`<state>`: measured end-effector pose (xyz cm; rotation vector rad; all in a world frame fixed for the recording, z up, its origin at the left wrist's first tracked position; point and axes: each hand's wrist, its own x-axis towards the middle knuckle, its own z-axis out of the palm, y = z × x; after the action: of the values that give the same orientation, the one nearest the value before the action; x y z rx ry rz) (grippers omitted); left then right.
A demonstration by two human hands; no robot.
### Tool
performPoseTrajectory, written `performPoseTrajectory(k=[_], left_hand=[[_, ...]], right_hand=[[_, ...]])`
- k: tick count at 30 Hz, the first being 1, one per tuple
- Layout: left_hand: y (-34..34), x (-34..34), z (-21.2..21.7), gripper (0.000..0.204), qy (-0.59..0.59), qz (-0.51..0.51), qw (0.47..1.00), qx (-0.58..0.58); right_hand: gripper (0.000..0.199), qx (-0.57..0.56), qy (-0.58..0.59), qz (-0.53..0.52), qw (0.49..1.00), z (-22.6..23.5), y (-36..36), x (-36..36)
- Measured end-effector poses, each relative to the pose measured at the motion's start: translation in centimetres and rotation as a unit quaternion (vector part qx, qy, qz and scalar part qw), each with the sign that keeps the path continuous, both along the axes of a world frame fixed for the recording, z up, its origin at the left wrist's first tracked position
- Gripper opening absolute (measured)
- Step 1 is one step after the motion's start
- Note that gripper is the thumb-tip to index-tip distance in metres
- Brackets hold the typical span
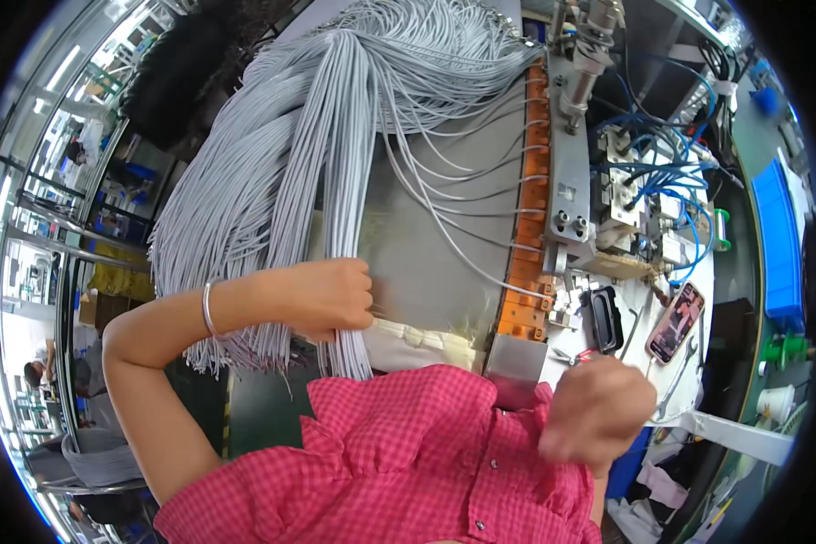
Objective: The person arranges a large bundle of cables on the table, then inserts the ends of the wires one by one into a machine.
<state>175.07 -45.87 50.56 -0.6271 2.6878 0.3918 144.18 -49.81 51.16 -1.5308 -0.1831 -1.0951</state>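
My left hand (331, 297) is closed around a thick bundle of grey cables (344, 181) that hangs over a metal work surface (444, 263). A bracelet sits on that wrist. Single grey cables fan out to the right toward an orange strip of slots (528, 272) along the machine's edge. My right hand (598, 410) is raised near my chest in a loose fist, blurred; whether it holds anything does not show. It hangs just below the strip's near end, above my pink checked shirt (408, 462).
A metal machine (571, 172) with blue tubing (662, 172) stands right of the strip. A phone (675, 319), a black case (605, 319) and hand tools lie beside it. Blue bins (780, 245) sit far right. Other people work at the far left.
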Motion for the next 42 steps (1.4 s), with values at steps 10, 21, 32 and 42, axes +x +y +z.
performPoseTrajectory(k=[10,21,32,42], left_hand=[[-5.9,-0.3,-0.2,0.007,0.093,0.004,0.944,-0.317],[-7.1,-10.7,-3.6,0.029,0.31,0.079,0.891,-0.321],[-6.6,-10.2,-3.2,0.03,0.258,0.185,0.925,-0.21],[-6.3,-10.5,-3.7,0.033,0.303,0.18,0.917,-0.188]], right_hand=[[0.009,-0.03,-0.104,-0.05,0.993,-1.7,-1.1,-1.0],[0.011,0.357,0.143,-0.364,0.849,-12.8,-2.6,-1.4],[0.015,0.341,0.125,-0.335,0.87,-11.1,-2.8,-0.3],[0.01,0.403,0.169,-0.304,0.847,-10.3,-2.7,0.3]])
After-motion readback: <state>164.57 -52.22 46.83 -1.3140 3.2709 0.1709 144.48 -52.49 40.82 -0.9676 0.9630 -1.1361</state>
